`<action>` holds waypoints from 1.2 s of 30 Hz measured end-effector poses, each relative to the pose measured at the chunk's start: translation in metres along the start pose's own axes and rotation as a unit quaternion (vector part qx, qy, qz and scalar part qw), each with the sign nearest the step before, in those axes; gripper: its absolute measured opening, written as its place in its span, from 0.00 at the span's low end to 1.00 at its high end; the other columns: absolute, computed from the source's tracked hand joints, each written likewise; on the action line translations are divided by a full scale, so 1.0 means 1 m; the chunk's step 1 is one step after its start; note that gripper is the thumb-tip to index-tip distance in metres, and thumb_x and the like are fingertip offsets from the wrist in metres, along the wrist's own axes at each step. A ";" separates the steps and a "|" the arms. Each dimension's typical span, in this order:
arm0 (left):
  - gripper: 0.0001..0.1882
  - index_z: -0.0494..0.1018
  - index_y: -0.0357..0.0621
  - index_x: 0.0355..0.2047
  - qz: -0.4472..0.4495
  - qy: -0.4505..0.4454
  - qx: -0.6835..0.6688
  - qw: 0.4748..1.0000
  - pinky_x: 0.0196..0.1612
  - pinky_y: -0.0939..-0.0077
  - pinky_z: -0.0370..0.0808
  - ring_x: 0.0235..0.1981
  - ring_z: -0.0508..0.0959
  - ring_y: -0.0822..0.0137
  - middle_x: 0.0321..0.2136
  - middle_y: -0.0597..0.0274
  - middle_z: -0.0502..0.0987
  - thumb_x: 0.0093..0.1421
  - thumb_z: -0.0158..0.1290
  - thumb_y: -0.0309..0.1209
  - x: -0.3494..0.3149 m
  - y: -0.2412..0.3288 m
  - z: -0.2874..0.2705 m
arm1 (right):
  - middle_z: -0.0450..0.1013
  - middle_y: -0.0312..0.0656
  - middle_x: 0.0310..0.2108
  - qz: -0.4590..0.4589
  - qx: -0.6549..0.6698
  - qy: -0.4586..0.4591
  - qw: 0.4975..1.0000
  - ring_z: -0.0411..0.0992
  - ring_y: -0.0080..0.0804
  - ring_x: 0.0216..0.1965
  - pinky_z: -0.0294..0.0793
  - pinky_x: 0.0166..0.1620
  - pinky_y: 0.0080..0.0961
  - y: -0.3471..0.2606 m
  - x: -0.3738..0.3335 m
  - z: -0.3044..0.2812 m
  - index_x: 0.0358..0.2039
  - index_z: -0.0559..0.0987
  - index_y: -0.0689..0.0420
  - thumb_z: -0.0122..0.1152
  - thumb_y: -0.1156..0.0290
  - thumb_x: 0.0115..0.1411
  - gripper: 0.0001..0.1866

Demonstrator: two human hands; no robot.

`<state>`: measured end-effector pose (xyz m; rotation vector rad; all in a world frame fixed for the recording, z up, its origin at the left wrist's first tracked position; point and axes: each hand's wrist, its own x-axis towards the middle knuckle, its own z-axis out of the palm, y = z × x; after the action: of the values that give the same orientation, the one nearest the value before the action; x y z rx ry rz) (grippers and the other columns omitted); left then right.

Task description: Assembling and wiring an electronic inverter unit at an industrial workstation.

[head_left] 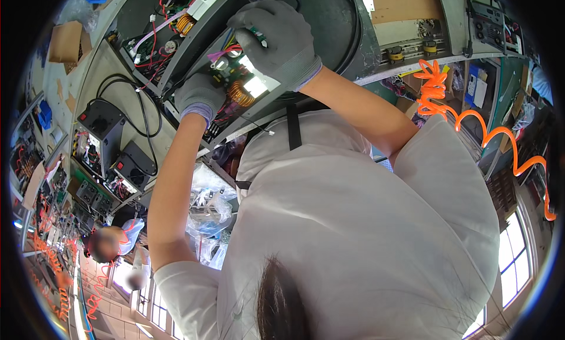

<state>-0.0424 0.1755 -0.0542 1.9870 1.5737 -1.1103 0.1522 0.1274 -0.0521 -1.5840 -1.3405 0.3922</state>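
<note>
An open metal chassis [259, 112] lies in front of me, holding a circuit board with a copper-wound coil [240, 95], coloured wires [231, 48] and a bright metal plate [255, 86]. My left hand [200, 96], in a grey glove, is closed at the board's left side, and its fingertips are hidden among the parts. Over the far right part of the board, my gloved right hand [281, 41] has its fingers curled inward, close to the coloured wires and a small green part [259, 36]. Whatever is between its fingers is too covered to name.
Another open chassis with a coil [186, 25] stands at the far left. Black boxes [101, 123] and a black cable [143, 105] lie on the left bench. An orange coiled hose [433, 87] hangs at the right. Other people [106, 243] appear at the lower left.
</note>
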 end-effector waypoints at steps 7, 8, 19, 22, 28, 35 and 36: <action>0.18 0.76 0.54 0.45 0.159 0.265 -0.114 0.944 0.45 0.57 0.72 0.43 0.76 0.52 0.44 0.57 0.74 0.51 0.57 0.31 -0.094 -0.003 0.009 | 0.77 0.34 0.34 -0.092 0.014 -0.090 0.992 0.76 0.38 0.37 0.77 0.39 0.33 -0.003 -0.001 0.002 0.33 0.82 0.47 0.67 0.69 0.52 0.06; 0.18 0.77 0.55 0.43 0.258 0.260 -0.191 0.910 0.45 0.57 0.72 0.42 0.75 0.52 0.44 0.57 0.73 0.49 0.57 0.28 -0.105 -0.004 0.014 | 0.76 0.34 0.35 -0.101 0.012 -0.139 0.985 0.76 0.38 0.37 0.77 0.39 0.34 -0.005 -0.004 0.005 0.34 0.81 0.46 0.67 0.69 0.53 0.07; 0.10 0.76 0.41 0.40 0.188 0.434 -0.503 0.723 0.42 0.72 0.73 0.35 0.77 0.61 0.35 0.58 0.79 0.62 0.58 0.33 -0.123 -0.045 0.064 | 0.72 0.38 0.49 -0.239 -0.014 -0.491 0.838 0.69 0.39 0.53 0.74 0.49 0.40 -0.048 -0.024 0.041 0.49 0.77 0.43 0.63 0.68 0.55 0.19; 0.11 0.74 0.38 0.41 0.067 0.412 -0.681 0.602 0.41 0.76 0.73 0.35 0.77 0.68 0.36 0.60 0.78 0.63 0.59 0.30 -0.130 -0.044 0.065 | 0.74 0.40 0.46 -0.230 0.055 -0.455 0.858 0.72 0.42 0.49 0.74 0.46 0.41 -0.064 -0.033 0.054 0.47 0.77 0.47 0.62 0.66 0.56 0.16; 0.16 0.72 0.32 0.47 0.083 0.426 -0.740 0.514 0.40 0.80 0.74 0.32 0.77 0.72 0.33 0.58 0.78 0.63 0.60 0.30 -0.124 -0.044 0.058 | 0.76 0.45 0.33 -0.048 0.099 -0.390 0.914 0.76 0.50 0.37 0.76 0.39 0.43 -0.077 -0.040 0.078 0.40 0.78 0.49 0.58 0.63 0.62 0.08; 0.13 0.75 0.33 0.44 0.038 0.347 -0.709 0.612 0.38 0.81 0.74 0.31 0.76 0.74 0.30 0.62 0.78 0.64 0.57 0.29 -0.105 -0.070 0.065 | 0.77 0.42 0.35 -0.127 0.025 -0.346 0.929 0.77 0.46 0.37 0.76 0.38 0.41 -0.082 -0.041 0.078 0.41 0.78 0.48 0.62 0.64 0.59 0.10; 0.12 0.75 0.33 0.45 0.027 0.329 -0.690 0.644 0.37 0.80 0.74 0.30 0.75 0.74 0.31 0.63 0.78 0.65 0.57 0.28 -0.102 -0.071 0.068 | 0.77 0.42 0.35 -0.128 0.022 -0.347 0.929 0.77 0.46 0.37 0.76 0.38 0.41 -0.083 -0.041 0.078 0.41 0.78 0.48 0.62 0.64 0.59 0.10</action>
<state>-0.1392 0.0842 -0.0051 1.1738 1.6784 0.9177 0.0325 0.1193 -0.0338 -1.2420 -2.0281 0.8653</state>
